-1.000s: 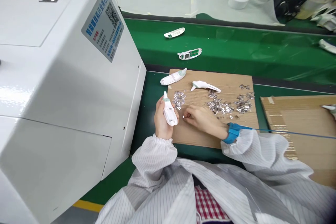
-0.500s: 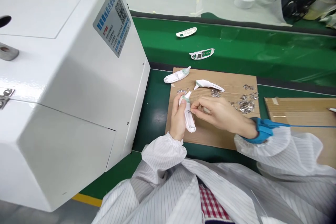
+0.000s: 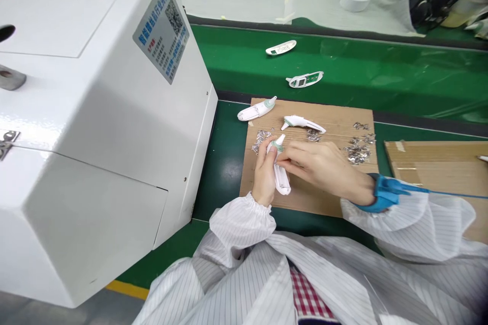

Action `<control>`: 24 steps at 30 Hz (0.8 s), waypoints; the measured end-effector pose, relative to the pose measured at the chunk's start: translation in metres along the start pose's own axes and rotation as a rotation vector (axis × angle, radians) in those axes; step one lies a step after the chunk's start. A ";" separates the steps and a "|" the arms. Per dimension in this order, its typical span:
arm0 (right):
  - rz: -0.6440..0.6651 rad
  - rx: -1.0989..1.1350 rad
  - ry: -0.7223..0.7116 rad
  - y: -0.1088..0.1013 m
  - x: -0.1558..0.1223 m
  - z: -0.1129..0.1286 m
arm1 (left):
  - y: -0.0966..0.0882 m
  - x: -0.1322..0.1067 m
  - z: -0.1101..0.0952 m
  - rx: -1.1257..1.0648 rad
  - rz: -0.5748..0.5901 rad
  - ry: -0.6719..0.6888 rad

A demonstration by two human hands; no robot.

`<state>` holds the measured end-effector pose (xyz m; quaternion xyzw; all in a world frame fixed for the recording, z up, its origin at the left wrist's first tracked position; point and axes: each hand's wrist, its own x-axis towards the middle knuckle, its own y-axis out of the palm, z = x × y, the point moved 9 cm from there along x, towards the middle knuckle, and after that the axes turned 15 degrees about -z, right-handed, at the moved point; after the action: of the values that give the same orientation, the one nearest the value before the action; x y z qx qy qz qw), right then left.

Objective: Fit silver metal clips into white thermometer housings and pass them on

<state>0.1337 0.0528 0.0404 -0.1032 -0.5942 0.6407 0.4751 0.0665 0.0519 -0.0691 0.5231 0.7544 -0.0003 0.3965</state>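
My left hand is closed around a white ear thermometer with a pale green collar, its probe tip pointing up and away from me. The open lower body faces upward. My right hand pinches at the middle of that thermometer from the right; whatever is between its fingertips is hidden. Just beyond my hands, a second ear thermometer lies on the cardboard sheet. Another ear thermometer rests across the sheet's far left corner. Small metal pieces form a pile at right and a smaller pile beside my left hand.
A large white machine fills the left side. On the green conveyor belt lie a white shell and a shell with a circuit board. Another cardboard piece is at right. A blue wrist strap trails a cord.
Both shells on the belt have shifted right. My hands and the held thermometer have moved slightly right and toward me, uncovering more metal pieces at left. My right fingers stay at the thermometer.
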 end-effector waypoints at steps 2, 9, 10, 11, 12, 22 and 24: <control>0.014 -0.059 -0.047 0.001 -0.002 0.004 | 0.001 -0.003 0.017 -0.041 -0.023 -0.234; -0.696 0.521 0.436 -0.083 0.001 -0.034 | 0.009 -0.009 0.050 -0.065 0.025 -0.491; -0.849 0.682 0.505 -0.093 -0.001 -0.040 | 0.008 -0.008 0.052 -0.051 0.011 -0.465; -0.954 0.829 0.546 -0.097 0.000 -0.042 | 0.006 -0.008 0.053 -0.036 -0.003 -0.435; -1.012 0.947 0.567 -0.096 0.003 -0.042 | 0.006 -0.008 0.053 -0.026 -0.014 -0.406; -1.087 0.837 0.517 -0.073 0.010 -0.031 | 0.007 -0.009 0.053 0.002 -0.045 -0.337; -1.106 0.832 0.504 -0.077 0.010 -0.030 | 0.007 -0.010 0.053 0.006 -0.050 -0.339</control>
<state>0.1866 0.0674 0.1028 0.2561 -0.1401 0.4367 0.8509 0.1049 0.0253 -0.0966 0.4977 0.6896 -0.1008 0.5163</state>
